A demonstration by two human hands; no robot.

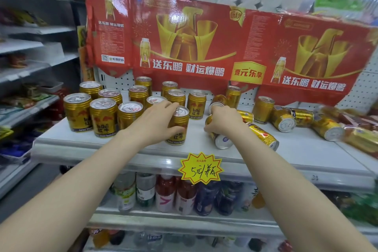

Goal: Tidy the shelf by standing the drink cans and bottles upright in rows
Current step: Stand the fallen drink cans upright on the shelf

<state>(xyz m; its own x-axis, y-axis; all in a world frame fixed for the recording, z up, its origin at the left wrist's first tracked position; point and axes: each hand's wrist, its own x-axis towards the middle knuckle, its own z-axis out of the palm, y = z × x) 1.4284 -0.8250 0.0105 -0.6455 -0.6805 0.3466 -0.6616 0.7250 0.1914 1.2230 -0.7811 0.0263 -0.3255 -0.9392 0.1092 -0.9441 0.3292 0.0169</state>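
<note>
Key relation: the lying Red Bull can (223, 141) is directly under the right hand (224, 118), so this hand is much nearer to it than the left hand (157, 121). Its long axis runs from the person toward the back of the shelf (296, 149), and its silver bottom faces the person.
Right hand: the fingers are curled down over the lying can and grip it from above. The far end of the can is hidden by the hand.
Left hand: the thumb and fingers are wrapped round an upright Red Bull can (181, 129), which stands near the front edge, between the two hands.
Standing cans (103, 116): they are in rough rows to the left of the left hand and behind it.
Fallen cans (283, 120): several lie on their sides to the right of the right hand. One of them, the slanted can (263, 136), is just beside the right forearm.
Step in hand, as I judge: the left hand places its can beside the rows, while the right hand is ready to tip the lying can up on its bottom.
Progress, as I judge: about half, because many cans on the right side are not yet upright.
</note>
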